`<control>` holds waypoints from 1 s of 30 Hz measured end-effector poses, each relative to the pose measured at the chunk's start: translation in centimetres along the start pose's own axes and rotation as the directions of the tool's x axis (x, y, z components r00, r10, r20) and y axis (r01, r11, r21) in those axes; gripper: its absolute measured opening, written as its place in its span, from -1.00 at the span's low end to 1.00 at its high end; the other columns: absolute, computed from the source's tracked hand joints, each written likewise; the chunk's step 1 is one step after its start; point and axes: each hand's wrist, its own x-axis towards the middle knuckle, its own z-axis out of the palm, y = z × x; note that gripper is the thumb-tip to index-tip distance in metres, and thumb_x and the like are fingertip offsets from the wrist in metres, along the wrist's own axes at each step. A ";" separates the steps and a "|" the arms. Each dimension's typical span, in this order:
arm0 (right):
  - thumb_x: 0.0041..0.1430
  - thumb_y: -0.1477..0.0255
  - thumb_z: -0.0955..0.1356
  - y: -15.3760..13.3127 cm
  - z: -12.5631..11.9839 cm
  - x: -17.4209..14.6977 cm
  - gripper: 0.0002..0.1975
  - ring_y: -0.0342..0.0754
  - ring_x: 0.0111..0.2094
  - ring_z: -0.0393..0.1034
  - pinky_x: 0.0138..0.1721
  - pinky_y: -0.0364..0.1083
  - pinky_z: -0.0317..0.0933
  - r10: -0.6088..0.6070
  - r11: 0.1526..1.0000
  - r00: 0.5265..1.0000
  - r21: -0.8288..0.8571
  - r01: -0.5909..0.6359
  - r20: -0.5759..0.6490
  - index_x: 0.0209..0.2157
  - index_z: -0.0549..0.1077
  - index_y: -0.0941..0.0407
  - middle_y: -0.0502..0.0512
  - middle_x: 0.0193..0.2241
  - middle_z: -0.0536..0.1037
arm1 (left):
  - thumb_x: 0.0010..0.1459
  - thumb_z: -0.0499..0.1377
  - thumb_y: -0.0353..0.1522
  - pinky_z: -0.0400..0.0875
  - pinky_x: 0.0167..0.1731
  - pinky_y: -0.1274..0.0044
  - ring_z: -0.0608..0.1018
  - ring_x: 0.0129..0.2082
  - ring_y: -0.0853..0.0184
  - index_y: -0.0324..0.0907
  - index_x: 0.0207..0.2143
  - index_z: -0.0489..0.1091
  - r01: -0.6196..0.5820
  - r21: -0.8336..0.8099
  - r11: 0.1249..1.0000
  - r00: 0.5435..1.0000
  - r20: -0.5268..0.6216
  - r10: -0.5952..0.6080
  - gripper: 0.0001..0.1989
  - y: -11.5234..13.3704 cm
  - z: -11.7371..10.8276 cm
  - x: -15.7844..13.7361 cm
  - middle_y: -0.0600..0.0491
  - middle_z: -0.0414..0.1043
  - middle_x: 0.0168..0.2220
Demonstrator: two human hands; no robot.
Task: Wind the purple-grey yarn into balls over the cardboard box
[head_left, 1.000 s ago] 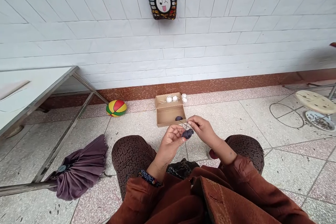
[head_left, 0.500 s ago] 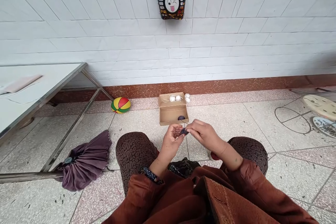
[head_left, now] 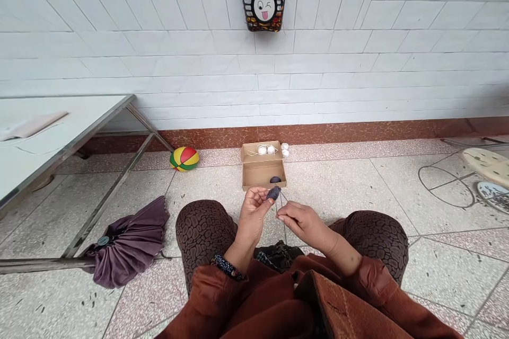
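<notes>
Between the thumb and fingers of my left hand (head_left: 253, 211) is a small bundle of dark grey yarn (head_left: 273, 193); whether it is wound or crocheted I cannot tell. My right hand (head_left: 303, 223), lower and to the right, pinches a thin dark strand (head_left: 277, 207) that runs up to the bundle. A second thin line slants from the bundle toward the right fingers, too fine to identify. Just beyond my hands, a dark yarn ball (head_left: 275, 180) rests in the right side of an open cardboard box (head_left: 256, 174) on the floor.
White yarn balls (head_left: 266, 150) lie in the box's lid, with more beside it. A colourful ball (head_left: 184, 159) sits near the table leg. A purple umbrella (head_left: 129, 243) is at left, below a metal-framed table (head_left: 91, 108). A stool (head_left: 487, 164) stands right; a black basket (head_left: 263, 8) hangs on the wall.
My right hand has moved away from the left, down toward me, drawing the strand out. The left hand has turned and lifted slightly, so more of the yarn bundle shows.
</notes>
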 end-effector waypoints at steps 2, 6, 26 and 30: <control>0.40 0.35 0.23 -0.7 -1.3 0.5 -0.79 -0.06 -0.36 0.39 -0.30 -0.11 0.30 -0.012 1.000 1.000 -0.005 0.012 -0.018 -0.25 0.47 0.08 0.07 -0.42 0.47 | -0.03 0.35 -0.41 0.32 -0.11 0.52 0.46 -0.21 0.39 -0.13 -0.23 0.34 -0.027 0.092 0.995 0.999 0.029 0.024 -0.69 0.0 0.1 -0.1 0.10 0.40 -0.27; 0.38 0.32 0.27 -0.5 -3.8 2.2 -0.79 -0.06 -0.33 0.40 -0.27 -0.10 0.30 -0.025 0.999 0.996 -0.026 0.023 -0.089 -0.24 0.50 0.07 0.09 -0.39 0.48 | -0.03 0.36 -0.39 0.33 -0.12 0.50 0.47 -0.22 0.37 -0.12 -0.21 0.34 -0.026 0.154 0.988 0.986 0.166 0.001 -0.67 0.4 0.4 -0.7 0.09 0.41 -0.27; 0.38 0.36 0.26 0.0 -2.5 2.2 -0.81 -0.07 -0.32 0.40 -0.25 -0.12 0.29 -0.044 0.999 0.996 -0.032 0.042 -0.077 -0.24 0.48 0.08 0.08 -0.36 0.49 | -0.03 0.35 -0.42 0.33 -0.15 0.50 0.47 -0.24 0.36 -0.13 -0.20 0.34 -0.045 0.217 0.975 0.984 0.177 0.006 -0.66 -0.4 -0.1 -0.6 0.08 0.41 -0.28; 0.36 0.39 0.28 2.1 -3.5 3.5 -0.83 -0.07 -0.32 0.41 -0.24 -0.11 0.28 0.032 0.999 0.977 -0.008 -0.034 -0.212 -0.30 0.48 0.09 0.07 -0.39 0.50 | -0.01 0.35 -0.42 0.32 -0.16 0.52 0.45 -0.21 0.37 -0.11 -0.18 0.33 -0.008 0.124 0.992 0.944 0.330 -0.034 -0.66 0.7 0.4 -1.3 0.08 0.40 -0.24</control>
